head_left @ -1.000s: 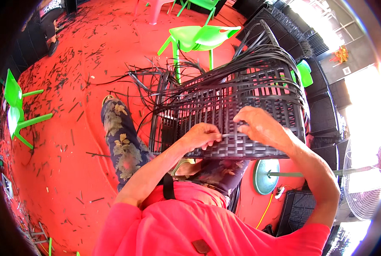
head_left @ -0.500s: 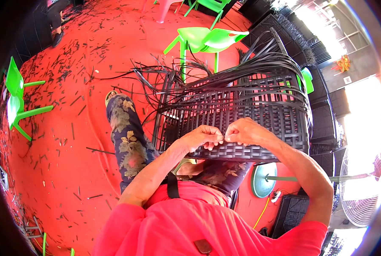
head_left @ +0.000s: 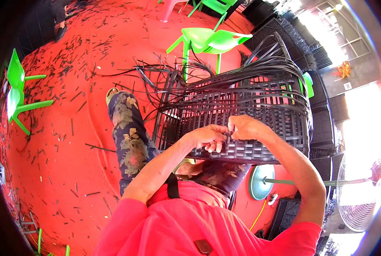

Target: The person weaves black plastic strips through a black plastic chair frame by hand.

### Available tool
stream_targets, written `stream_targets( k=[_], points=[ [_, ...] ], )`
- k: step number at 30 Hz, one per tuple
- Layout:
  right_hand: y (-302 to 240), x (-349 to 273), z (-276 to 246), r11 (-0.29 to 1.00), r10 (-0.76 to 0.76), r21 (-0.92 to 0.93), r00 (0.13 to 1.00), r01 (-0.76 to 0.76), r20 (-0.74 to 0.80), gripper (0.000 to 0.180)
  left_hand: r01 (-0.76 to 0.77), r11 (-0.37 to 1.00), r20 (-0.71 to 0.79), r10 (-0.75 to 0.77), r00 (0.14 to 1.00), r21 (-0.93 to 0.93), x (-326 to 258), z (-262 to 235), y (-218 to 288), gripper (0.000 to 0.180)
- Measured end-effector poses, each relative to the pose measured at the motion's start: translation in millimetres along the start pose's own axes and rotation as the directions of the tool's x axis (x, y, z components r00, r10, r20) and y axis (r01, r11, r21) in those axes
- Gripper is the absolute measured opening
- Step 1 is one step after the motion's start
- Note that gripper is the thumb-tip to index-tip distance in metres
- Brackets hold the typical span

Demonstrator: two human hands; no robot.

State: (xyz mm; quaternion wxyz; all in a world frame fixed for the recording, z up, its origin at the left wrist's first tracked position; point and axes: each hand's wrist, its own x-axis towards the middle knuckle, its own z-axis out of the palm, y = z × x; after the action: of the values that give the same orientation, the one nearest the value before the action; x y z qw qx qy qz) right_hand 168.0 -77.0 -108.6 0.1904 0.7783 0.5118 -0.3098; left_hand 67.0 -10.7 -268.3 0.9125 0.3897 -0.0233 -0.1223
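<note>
A black woven panel (head_left: 258,150) on a frame lies across in front of me, tightly woven along its near side and looser farther off. Long black flat strips (head_left: 237,81) trail loose over its far part. My left hand (head_left: 209,137) is over the near woven part, thumb and forefinger pinched, the other fingers curled. Right beside it, my right hand (head_left: 246,127) is closed, its fingertips meeting those of the left. What the fingertips pinch is too small and dark to make out against the weave.
A green chair (head_left: 211,40) stands beyond the panel, another green chair (head_left: 17,91) at far left. Black strip scraps litter the red floor (head_left: 62,149). A fan (head_left: 357,192) on a round green base (head_left: 258,182) lies toward the right. Black woven pieces (head_left: 280,40) are stacked behind.
Both hands have shifted slightly right, and the right hand has risen a little. Fingers of the left hand have spread slightly. The panel stays in place.
</note>
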Motion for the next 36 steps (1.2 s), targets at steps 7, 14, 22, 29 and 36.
stream_targets(
  k=[7,14,22,29,36],
  points=[
    [4,1,11,0.979,-0.180,0.049,0.953,0.197,-0.243,0.023,-0.139,0.975,-0.191,0.172,0.966,0.175,-23,-2,0,0.013],
    [-1,3,0,0.956,-0.032,0.291,0.999,0.040,-0.032,0.011,-0.214,0.973,-0.178,0.198,0.964,-0.081,-21,-5,-9,0.025],
    [5,-3,-8,1.000,-0.010,-0.027,0.997,0.008,-0.077,0.020,-0.017,1.000,-0.099,0.018,0.995,0.019,-11,9,7,0.037],
    [10,13,23,0.970,0.043,-0.230,0.988,-0.076,-0.147,0.016,0.044,0.996,0.038,-0.041,0.998,-0.083,7,-7,-8,0.009],
    [4,0,14,0.990,-0.132,0.010,0.968,0.137,-0.215,0.009,-0.077,0.975,-0.239,0.127,0.963,0.207,-11,5,-1,0.013]
  ],
)
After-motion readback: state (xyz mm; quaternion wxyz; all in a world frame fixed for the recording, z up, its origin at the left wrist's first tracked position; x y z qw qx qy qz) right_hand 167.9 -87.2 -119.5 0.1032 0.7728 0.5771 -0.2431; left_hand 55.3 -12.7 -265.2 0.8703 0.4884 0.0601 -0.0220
